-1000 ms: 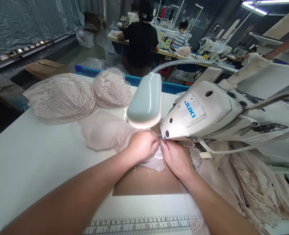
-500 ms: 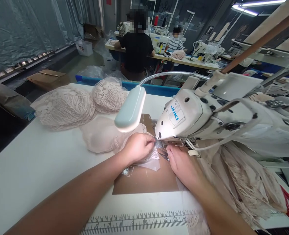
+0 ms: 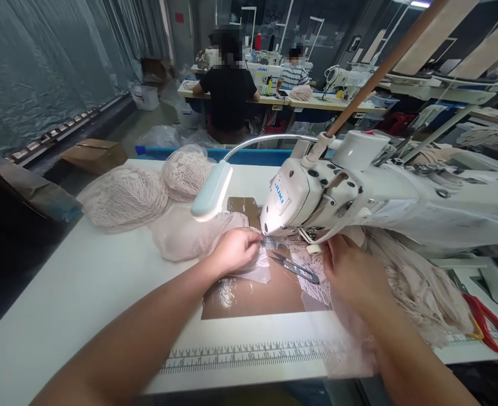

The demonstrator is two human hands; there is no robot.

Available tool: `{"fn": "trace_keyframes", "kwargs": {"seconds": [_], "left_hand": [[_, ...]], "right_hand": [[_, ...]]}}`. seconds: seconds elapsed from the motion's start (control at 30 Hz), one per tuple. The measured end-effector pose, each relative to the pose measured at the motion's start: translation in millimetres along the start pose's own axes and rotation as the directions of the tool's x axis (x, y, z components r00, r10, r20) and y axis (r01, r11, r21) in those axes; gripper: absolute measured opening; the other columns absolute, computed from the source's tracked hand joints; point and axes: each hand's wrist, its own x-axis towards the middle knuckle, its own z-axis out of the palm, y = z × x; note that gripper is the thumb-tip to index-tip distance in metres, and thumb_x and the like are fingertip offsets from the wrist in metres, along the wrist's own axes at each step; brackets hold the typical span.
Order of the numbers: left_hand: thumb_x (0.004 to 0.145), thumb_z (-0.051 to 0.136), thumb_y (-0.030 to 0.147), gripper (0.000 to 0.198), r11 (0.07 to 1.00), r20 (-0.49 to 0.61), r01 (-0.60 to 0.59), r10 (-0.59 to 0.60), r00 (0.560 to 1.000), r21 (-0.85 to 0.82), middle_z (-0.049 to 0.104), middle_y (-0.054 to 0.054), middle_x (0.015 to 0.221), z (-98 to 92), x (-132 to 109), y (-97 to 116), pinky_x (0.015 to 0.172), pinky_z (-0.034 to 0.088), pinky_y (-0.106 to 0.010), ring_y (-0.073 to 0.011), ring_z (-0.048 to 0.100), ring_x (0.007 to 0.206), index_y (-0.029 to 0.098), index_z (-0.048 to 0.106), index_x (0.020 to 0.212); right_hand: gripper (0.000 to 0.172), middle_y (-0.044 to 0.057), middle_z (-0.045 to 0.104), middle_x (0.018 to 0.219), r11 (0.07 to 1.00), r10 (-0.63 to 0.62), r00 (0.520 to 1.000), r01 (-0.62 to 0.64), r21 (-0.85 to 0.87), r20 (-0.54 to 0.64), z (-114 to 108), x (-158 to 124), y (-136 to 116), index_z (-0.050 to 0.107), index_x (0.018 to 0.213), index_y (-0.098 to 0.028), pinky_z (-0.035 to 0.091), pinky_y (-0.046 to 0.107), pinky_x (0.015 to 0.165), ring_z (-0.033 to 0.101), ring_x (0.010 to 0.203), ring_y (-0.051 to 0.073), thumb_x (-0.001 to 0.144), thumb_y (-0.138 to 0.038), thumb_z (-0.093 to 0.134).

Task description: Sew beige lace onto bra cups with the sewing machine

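Near the needle area of the white sewing machine [image 3: 291, 197], my left hand [image 3: 237, 250] is closed, pinching the edge of the pale lace fabric [image 3: 259, 272]. Dark thread snips [image 3: 295, 267] lie on the brown plate [image 3: 249, 299], between my hands and touching no fingers. My right hand [image 3: 344, 256] is right of the needle area, beside a second lace piece [image 3: 316, 282]; its fingers are curled and partly hidden, so what they hold is unclear. Sheer fabric hangs below that hand over the table edge.
Bundled lace pieces [image 3: 124, 194] sit at the back left. A lamp [image 3: 212, 192] hangs over the fabric. Red-handled scissors [image 3: 489, 327] and piled fabric [image 3: 418, 282] lie right. A measuring tape [image 3: 249, 358] runs along the front. Two people sit at machines behind.
My right hand has moved right, away from the snips, which now lie on the plate. The lace at right shows more. The camera view has shifted right.
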Motion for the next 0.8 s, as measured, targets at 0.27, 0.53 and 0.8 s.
{"fn": "trace_keyframes", "kwargs": {"seconds": [0.27, 0.53, 0.8], "left_hand": [[0.082, 0.050, 0.019, 0.026, 0.991, 0.003, -0.027, 0.027, 1.000, 0.132, 0.070, -0.006, 0.096, -7.5, -3.4, 2.5, 0.077, 0.050, -0.027, -0.0183, 0.065, 0.084, 0.017, 0.070, 0.098], [0.087, 0.047, 0.024, 0.026, 0.935, 0.111, -0.073, 0.036, 0.993, 0.347, 0.067, -0.006, 0.095, -17.0, -7.9, 15.2, 0.076, 0.048, -0.027, -0.0190, 0.063, 0.087, 0.019, 0.068, 0.103], [0.086, 0.053, 0.026, 0.020, 0.882, 0.222, -0.152, 0.056, 0.973, 0.446, 0.064, -0.008, 0.099, -33.0, -20.4, 40.7, 0.079, 0.048, -0.029, -0.0220, 0.059, 0.094, 0.019, 0.067, 0.098]], "right_hand": [[0.014, 0.010, 0.063, 0.079, 0.989, 0.149, 0.988, -0.150, 0.014, 0.051, -2.5, -7.6, 8.4, 0.054, 0.088, -0.014, 0.020, 0.029, 0.046, 0.053, 0.052, 0.016, 0.089, -0.019, 0.041], [0.018, 0.017, 0.064, 0.087, 0.998, 0.001, 1.000, -0.003, 0.060, 0.030, 6.8, -20.8, 7.1, 0.057, 0.092, -0.011, 0.029, 0.030, 0.049, 0.061, 0.068, 0.024, 0.085, -0.007, 0.042], [0.019, 0.014, 0.066, 0.091, 0.977, 0.025, 0.989, 0.006, 0.211, -0.143, -0.1, -30.9, 10.4, 0.062, 0.093, -0.012, 0.036, 0.031, 0.054, 0.061, 0.069, 0.023, 0.089, -0.018, 0.044]]}}
